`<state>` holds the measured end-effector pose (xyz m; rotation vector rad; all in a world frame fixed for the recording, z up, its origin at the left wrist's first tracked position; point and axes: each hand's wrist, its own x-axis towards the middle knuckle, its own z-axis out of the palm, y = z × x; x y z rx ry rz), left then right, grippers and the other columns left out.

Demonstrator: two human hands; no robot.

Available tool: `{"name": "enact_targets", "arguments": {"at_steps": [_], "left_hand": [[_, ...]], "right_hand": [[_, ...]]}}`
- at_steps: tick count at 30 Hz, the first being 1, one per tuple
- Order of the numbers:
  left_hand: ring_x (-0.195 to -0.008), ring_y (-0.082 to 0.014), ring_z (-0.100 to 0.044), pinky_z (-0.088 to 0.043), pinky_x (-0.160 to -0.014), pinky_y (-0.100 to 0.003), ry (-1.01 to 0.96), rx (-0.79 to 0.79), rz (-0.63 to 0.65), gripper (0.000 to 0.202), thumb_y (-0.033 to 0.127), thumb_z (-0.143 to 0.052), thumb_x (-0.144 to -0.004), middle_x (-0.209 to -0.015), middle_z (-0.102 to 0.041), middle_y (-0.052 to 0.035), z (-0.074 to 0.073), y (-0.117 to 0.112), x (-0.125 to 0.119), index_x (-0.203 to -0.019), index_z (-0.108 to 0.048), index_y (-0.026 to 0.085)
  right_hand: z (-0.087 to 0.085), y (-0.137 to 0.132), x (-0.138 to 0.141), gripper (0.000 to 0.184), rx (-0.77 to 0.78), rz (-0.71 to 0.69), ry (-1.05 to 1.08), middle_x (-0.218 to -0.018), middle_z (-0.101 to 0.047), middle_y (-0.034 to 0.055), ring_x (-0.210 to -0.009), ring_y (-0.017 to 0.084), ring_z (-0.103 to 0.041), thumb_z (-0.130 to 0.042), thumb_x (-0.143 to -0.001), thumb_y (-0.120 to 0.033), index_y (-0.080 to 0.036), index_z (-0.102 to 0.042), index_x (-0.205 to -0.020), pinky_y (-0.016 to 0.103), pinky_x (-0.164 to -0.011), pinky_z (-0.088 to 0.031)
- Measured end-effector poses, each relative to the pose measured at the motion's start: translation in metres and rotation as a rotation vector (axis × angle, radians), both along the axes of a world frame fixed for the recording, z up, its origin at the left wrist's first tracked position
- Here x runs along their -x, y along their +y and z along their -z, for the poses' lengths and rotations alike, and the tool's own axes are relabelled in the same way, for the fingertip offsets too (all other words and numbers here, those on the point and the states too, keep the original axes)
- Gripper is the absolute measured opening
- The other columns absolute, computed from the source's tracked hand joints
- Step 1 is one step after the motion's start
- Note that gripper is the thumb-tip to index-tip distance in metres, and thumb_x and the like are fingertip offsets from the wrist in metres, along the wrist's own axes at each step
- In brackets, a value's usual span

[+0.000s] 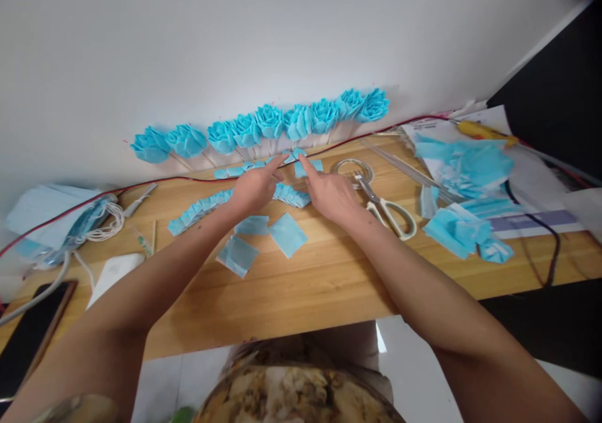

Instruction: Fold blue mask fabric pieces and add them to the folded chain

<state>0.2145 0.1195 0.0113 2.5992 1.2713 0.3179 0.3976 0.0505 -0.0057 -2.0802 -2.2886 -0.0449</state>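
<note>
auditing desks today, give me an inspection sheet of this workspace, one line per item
surface: wooden table, bare stretch along the near edge
job's things: blue flowers in a row against the wall; pleated strip and blue squares nearer the person
clutter: scissors, blue scraps and papers at right; phone at left
hands: left hand and right hand reach index fingers to small blue pieces; palms hidden
cables: red-and-black cable across the table; white cable left, black cable right
surroundings: pale wall behind, light floor below; other people: nothing seen
</note>
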Motion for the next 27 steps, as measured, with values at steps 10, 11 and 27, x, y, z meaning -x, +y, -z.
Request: {"name": "enact_targets", "arguments": {"at_steps": [10, 11, 27], "left_hand": [[-0.103, -0.0205, -0.070, -0.051, -0.091, -0.031, 0.006, 0.007, 0.051, 0.070, 0.004, -0.040, -0.082, -0.111, -0.076, -0.0039, 0.001, -0.003, -0.015, -0.150, -0.041, 0.023], [-0.103, -0.0207, -0.070, -0.051, -0.091, -0.031, -0.017, 0.010, 0.060, 0.068, 0.004, -0.039, -0.081, -0.110, -0.076, -0.0038, 0.000, -0.004, -0.016, -0.146, -0.045, 0.022], [-0.104, -0.0177, -0.070, -0.052, -0.094, -0.033, -0.125, 0.149, 0.296, 0.058, 0.001, -0.039, -0.073, -0.110, -0.076, -0.0034, 0.004, -0.013, -0.022, -0.126, -0.053, 0.019]], "right_hand": [[-0.001, 0.000, -0.001, 0.074, 0.021, -0.002, 0.038, -0.109, -0.073, 0.0205, -0.087, 0.027, -0.069, -0.029, -0.097, -0.016, -0.010, 0.010, -0.159, 0.034, -0.073, -0.044], [-0.001, 0.000, -0.001, 0.073, 0.023, -0.001, 0.034, -0.109, -0.073, 0.0206, -0.087, 0.027, -0.069, -0.029, -0.097, -0.015, -0.010, 0.009, -0.159, 0.034, -0.072, -0.044], [-0.001, 0.001, -0.002, 0.067, 0.031, 0.015, 0.051, -0.110, -0.073, 0.0189, -0.090, 0.027, -0.069, -0.032, -0.098, -0.019, -0.012, -0.007, -0.161, 0.032, -0.071, -0.043]]}}
